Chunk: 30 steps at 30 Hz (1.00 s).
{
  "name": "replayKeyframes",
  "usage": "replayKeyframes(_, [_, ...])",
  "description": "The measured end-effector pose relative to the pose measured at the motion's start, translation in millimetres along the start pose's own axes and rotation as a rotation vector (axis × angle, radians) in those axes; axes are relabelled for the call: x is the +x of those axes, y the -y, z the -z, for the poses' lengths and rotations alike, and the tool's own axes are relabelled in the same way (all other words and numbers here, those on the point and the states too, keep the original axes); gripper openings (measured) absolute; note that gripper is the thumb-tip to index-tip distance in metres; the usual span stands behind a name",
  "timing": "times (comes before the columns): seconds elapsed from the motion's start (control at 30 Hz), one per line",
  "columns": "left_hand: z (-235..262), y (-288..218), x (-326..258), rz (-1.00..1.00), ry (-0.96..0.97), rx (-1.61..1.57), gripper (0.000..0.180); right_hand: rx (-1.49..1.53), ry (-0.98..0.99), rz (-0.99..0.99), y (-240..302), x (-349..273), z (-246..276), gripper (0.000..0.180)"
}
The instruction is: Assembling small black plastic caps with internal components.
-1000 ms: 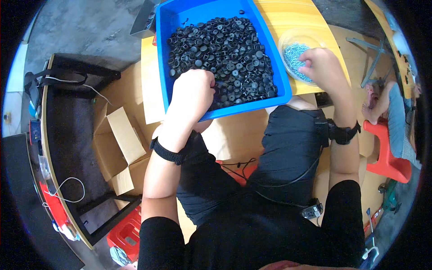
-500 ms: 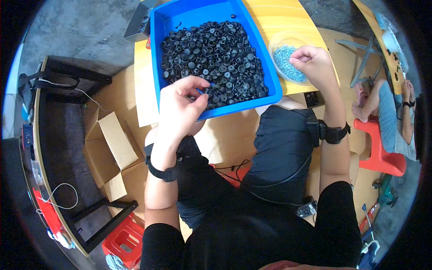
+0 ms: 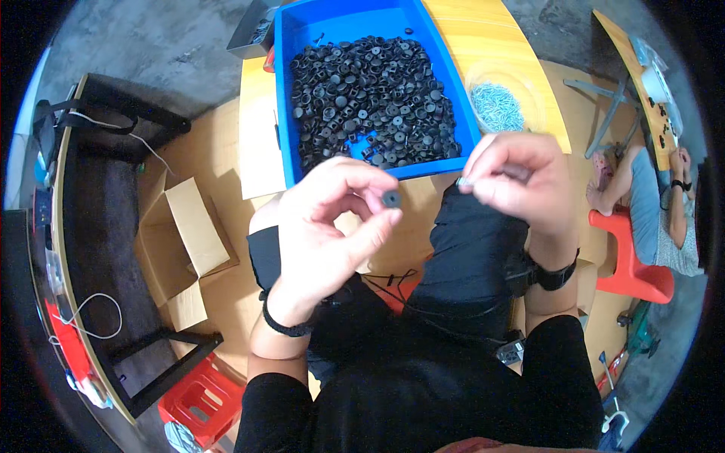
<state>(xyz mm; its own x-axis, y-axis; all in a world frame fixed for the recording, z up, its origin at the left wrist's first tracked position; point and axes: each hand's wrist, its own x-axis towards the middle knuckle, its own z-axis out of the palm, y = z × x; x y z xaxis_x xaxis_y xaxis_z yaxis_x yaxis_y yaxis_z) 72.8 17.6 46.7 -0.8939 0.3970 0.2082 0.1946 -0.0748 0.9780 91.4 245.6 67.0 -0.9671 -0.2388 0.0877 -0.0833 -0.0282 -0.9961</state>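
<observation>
Between the thumb and fingertips of my left hand (image 3: 325,230) is a small round black plastic cap (image 3: 390,199) with a hole in its middle. My right hand (image 3: 521,180), slightly blurred, pinches a tiny silvery screw (image 3: 464,183) to the right of the cap, apart from it. Both hands are raised above my lap, just in front of a blue tray (image 3: 282,98). A heap of similar black plastic caps (image 3: 370,94) fills much of the tray. Right of it, a shallow clear bowl holds a pile of bluish-silver screws (image 3: 496,107).
Tray and bowl stand on a yellow wooden table (image 3: 491,30). A dark box (image 3: 253,34) sits behind the tray's left side. An open cardboard box (image 3: 189,234) and a red stool (image 3: 202,404) are at left. Another person sits on a red stool (image 3: 630,257) at far right.
My left hand has come from the tray's front edge toward me, holding the cap. My right hand has left the screw bowl with a screw and moved left and nearer.
</observation>
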Motion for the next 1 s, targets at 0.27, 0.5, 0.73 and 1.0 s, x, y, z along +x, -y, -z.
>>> replayKeyframes(0.27, [6,-33,-30,-0.131,0.059,-0.01,0.02,-0.108,0.117,0.155,16,-6,-46,0.004])
replayKeyframes(0.5, [10,-32,-54,-0.157,-0.033,-0.118,0.021,-0.298,0.059,0.291,14,-11,-81,0.006])
replayKeyframes(0.73, [14,-27,-67,-0.095,-0.161,-0.073,0.023,-0.414,0.094,0.267,9,-11,-101,0.007])
replayKeyframes(1.0, [17,-18,-67,-0.038,-0.219,-0.2,0.023,0.034,0.027,0.06,-15,-15,-113,0.014])
